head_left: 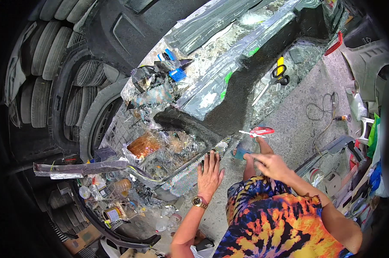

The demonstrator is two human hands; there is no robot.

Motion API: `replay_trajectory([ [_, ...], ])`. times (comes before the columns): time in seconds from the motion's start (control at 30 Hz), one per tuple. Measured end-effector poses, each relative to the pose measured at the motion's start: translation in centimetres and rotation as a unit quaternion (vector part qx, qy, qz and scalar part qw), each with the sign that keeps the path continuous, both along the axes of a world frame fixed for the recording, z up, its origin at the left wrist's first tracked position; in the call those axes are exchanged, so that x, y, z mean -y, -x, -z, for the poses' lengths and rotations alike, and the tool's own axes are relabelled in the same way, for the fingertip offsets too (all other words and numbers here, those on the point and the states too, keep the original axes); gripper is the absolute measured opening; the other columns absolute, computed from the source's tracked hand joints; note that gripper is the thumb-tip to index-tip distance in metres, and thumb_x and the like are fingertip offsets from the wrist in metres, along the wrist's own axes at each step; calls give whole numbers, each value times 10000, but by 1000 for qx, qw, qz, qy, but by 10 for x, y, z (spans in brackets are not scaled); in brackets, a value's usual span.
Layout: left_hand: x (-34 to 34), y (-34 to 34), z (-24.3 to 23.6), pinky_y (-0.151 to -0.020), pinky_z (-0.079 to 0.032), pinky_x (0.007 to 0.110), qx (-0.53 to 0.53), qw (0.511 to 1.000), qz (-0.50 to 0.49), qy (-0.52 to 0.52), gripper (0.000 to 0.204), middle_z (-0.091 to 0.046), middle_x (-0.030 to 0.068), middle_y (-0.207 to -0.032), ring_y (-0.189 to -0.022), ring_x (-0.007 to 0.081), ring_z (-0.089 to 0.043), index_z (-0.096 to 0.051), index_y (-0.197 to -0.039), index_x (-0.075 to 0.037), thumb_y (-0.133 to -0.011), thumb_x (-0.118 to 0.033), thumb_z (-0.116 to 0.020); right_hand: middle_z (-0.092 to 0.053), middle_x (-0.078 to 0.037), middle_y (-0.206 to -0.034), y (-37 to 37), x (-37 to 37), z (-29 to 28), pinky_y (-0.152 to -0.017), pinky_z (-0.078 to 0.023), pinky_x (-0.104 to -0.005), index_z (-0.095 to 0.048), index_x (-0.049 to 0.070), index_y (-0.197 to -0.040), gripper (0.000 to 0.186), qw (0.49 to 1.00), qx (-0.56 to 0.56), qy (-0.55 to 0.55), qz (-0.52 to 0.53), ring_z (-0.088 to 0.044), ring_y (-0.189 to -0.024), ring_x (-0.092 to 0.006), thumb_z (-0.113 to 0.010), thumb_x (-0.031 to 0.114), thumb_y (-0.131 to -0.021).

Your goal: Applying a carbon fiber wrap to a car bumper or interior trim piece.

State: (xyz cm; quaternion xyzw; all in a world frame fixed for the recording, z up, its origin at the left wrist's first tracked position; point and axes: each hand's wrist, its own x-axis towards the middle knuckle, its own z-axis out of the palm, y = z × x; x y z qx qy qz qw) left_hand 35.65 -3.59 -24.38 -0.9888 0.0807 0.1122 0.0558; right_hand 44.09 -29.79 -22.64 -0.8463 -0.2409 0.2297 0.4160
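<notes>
My left hand (209,174) lies with fingers spread on the near edge of a long, dark carbon-fibre weave piece (229,107) over a grey moulded form (207,90). My right hand (269,165) is right of it, above my legs, index finger outstretched and the others curled, with nothing visible in them. Just beyond it, a red-and-white item (263,131) sits by my foot; I cannot tell what it is. Black-handled scissors (280,80), a yellow tool (279,64) and blue tools (175,73) lie on the work surface among crumpled fibre scraps (151,96).
Stacked tyres (48,45) and black car parts (125,17) line the left. Jars and plastic bottles (117,189) crowd the lower left beside a long trim strip (74,169). A cord (321,112) lies on the concrete floor (289,120); more panels (360,60) stand at right.
</notes>
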Motion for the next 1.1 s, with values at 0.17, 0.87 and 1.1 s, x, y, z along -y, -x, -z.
replay_trajectory([
  [0.17,17,3,-2,-1041,-296,478,-36,997,-65,17,675,-230,64,-1541,-1369,245,-294,-368,-1419,-58,-884,-429,-546,-648,-186,-893,-81,43,-16,-707,-510,-384,-621,18,-1050,202,980,51,40,187,-644,-775,-332,-579,55,-855],
  [0.87,39,3,0,-1123,-154,449,-60,992,-104,-38,663,-236,84,-1539,-1419,225,-215,-307,-1449,-50,-921,-407,-491,-530,-104,-1080,-279,82,53,-988,-350,-400,-526,32,-1086,358,882,331,277,-191,-489,-1109,-257,-627,124,-755],
  [1.1,41,4,5,-1127,-136,488,-51,992,-112,-19,721,-204,88,-1552,-1434,255,-172,-279,-1459,-45,-887,-400,-538,-570,-157,-991,-262,107,-4,-915,-395,-415,-504,22,-1001,340,917,292,245,-115,-551,-1018,-308,-647,162,-727],
])
